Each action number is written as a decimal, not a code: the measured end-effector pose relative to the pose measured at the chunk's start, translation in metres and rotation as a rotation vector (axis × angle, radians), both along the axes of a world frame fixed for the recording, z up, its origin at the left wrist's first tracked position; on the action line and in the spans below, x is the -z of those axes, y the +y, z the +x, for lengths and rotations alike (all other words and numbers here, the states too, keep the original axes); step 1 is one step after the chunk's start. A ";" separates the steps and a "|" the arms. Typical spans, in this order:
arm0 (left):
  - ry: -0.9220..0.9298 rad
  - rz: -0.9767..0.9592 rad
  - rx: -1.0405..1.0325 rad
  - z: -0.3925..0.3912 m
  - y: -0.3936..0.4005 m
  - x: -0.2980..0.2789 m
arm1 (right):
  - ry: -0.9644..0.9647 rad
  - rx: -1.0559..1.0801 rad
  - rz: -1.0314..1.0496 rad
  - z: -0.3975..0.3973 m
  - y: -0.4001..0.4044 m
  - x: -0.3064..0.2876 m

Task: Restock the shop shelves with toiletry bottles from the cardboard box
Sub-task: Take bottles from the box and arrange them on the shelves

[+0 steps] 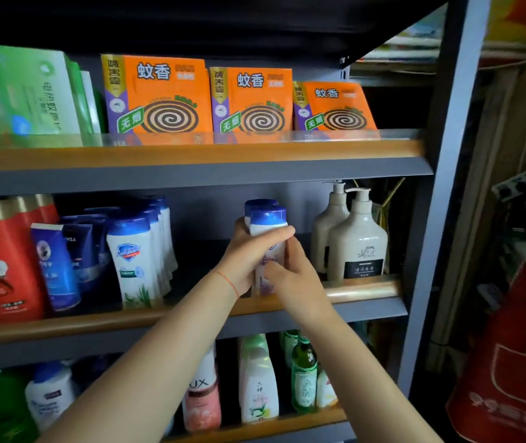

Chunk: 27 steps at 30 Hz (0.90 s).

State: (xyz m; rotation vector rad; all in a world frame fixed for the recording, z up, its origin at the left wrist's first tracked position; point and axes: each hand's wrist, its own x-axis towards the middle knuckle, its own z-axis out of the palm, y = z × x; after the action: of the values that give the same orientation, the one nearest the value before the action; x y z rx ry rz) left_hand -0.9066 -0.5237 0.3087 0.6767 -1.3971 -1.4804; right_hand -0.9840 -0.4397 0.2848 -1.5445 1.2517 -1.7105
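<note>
Both hands grasp a white bottle at the middle shelf's front edge: left hand wrapped round it, right hand pinching its lower part, beside two pump bottles.

bottle label hidden by hands

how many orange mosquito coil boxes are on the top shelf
3, in a row behind the top shelf lip: left box, middle box, right box, which is set further back. More may be hidden behind them.
</note>
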 end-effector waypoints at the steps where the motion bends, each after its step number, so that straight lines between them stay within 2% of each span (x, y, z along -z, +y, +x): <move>1: -0.012 -0.001 0.002 -0.008 0.001 0.000 | 0.014 0.028 -0.028 -0.005 0.004 0.001; 5: -0.030 -0.004 -0.007 -0.041 0.004 0.000 | 0.188 0.334 -0.086 -0.036 0.014 0.016; 8: -0.026 -0.010 -0.011 -0.060 0.003 0.000 | 0.233 0.469 -0.116 -0.056 0.018 0.025; 12: -0.059 -0.023 -0.023 -0.072 0.003 0.003 | 0.366 0.824 -0.369 -0.080 0.021 0.024; 13: -0.053 -0.026 -0.020 -0.073 0.004 0.003 | 0.380 0.882 -0.379 -0.087 0.018 0.022; 20: -0.002 -0.030 -0.017 -0.076 0.006 0.004 | 0.272 0.663 0.063 -0.121 -0.006 -0.008; 27: -0.027 -0.021 -0.014 -0.080 0.001 0.007 | 0.313 0.666 0.054 -0.121 -0.011 -0.006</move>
State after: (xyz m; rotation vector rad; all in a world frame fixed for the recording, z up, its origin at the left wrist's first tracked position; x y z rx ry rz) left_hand -0.9862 -0.5227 0.3017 0.6947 -1.4235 -1.4485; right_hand -1.1050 -0.4508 0.2910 -1.4986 2.1382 -1.8229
